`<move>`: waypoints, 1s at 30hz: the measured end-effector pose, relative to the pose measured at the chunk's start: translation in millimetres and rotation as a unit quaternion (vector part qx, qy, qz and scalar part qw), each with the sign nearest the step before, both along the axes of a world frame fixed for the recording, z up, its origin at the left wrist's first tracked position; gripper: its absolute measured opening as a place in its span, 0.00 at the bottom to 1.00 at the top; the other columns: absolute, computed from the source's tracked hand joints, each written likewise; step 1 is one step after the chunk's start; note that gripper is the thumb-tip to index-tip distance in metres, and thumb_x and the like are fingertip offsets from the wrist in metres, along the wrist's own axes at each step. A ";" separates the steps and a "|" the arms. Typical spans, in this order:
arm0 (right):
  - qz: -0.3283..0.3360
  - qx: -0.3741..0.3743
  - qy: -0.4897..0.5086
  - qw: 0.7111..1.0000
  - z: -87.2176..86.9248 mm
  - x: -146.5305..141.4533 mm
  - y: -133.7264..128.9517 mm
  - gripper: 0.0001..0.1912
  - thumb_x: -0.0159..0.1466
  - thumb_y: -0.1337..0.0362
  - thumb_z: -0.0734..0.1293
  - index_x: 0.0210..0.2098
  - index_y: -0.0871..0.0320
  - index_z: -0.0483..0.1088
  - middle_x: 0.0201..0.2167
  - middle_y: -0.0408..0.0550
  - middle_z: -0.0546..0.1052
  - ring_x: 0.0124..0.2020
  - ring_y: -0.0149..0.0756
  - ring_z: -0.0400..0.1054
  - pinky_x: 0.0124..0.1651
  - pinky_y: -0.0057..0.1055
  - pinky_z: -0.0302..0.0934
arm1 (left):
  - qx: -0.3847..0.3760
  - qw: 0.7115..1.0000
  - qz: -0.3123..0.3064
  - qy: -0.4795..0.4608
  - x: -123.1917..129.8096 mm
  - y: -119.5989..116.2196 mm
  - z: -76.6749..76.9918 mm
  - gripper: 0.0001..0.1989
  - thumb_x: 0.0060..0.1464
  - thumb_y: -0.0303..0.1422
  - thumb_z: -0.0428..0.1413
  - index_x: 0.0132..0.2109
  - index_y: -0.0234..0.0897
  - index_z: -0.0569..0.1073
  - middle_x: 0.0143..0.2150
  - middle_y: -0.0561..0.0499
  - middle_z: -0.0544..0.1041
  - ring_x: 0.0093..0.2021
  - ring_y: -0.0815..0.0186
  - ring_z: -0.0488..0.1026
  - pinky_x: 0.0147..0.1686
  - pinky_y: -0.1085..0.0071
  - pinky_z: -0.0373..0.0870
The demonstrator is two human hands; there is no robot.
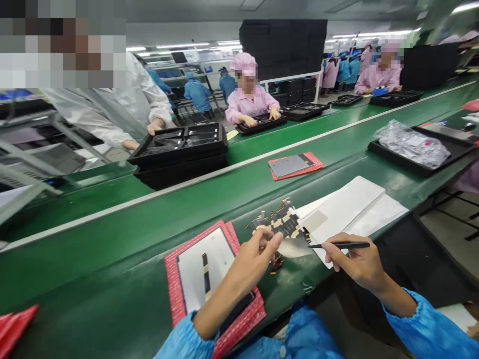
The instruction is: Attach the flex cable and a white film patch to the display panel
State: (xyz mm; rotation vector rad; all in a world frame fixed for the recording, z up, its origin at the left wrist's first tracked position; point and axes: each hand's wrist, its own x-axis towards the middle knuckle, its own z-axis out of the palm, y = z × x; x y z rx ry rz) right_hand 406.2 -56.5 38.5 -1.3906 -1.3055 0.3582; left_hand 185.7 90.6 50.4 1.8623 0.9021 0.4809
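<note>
My right hand (355,262) holds black tweezers (346,245), their tips pointing left at the end of a pale thin sheet (294,247). My left hand (258,252) hovers beside that sheet, fingers curled and thumb a little apart, with no held thing visible. Just beyond it lies a pile of small dark flex cables (286,224) with gold-coloured ends. White paper sheets (348,204) are to the right of the pile. Under my left forearm, a flat light-grey panel (190,269) rests on red bubble wrap (172,284), with one flex cable (205,271) across it.
Another grey panel (290,165) lies on red wrap farther up the green bench (123,279). At right, a black tray (407,162) bears clear plastic bags (415,142). Across the line, a person in white grips stacked black trays (179,159); co-workers in pink (250,99) sit at trays.
</note>
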 end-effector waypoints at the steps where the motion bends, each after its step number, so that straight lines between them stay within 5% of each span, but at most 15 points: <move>1: 0.012 -0.004 0.009 1.000 -2.7 -7.8 5.3 0.06 0.63 0.62 0.70 0.30 0.54 0.77 0.18 0.36 0.78 0.10 0.26 0.69 0.16 0.22 0.66 | -0.014 1.000 0.019 0.010 -14.7 -6.4 -2.9 0.19 0.56 0.54 0.55 0.42 0.45 0.72 0.20 0.58 0.75 0.17 0.73 0.68 0.17 0.77 0.60; 11: 0.100 -0.069 0.040 0.992 -24.4 -72.1 38.3 0.10 0.64 0.57 0.69 0.28 0.53 0.77 0.17 0.36 0.78 0.10 0.27 0.68 0.14 0.23 0.63 | -0.249 0.961 0.110 -0.046 -101.2 -44.1 -35.5 0.23 0.50 0.59 0.57 0.34 0.45 0.67 0.18 0.59 0.68 0.11 0.78 0.55 0.10 0.77 0.51; 21: 0.190 -0.201 0.048 0.960 -48.1 -105.8 56.5 0.13 0.67 0.54 0.66 0.28 0.49 0.75 0.21 0.34 0.79 0.14 0.27 0.72 0.20 0.24 0.69 | -0.068 0.959 0.276 0.000 -139.9 -91.6 -55.6 0.21 0.55 0.55 0.55 0.28 0.43 0.68 0.16 0.60 0.58 0.15 0.75 0.58 0.14 0.76 0.56; 30: 0.211 -0.232 0.060 0.948 -54.7 -118.7 56.4 0.12 0.67 0.57 0.67 0.28 0.51 0.76 0.21 0.35 0.80 0.18 0.29 0.76 0.25 0.25 0.73 | -0.008 0.938 0.342 0.056 -143.2 -109.3 -61.8 0.16 0.58 0.50 0.54 0.30 0.45 0.72 0.18 0.57 0.67 0.16 0.73 0.65 0.13 0.77 0.61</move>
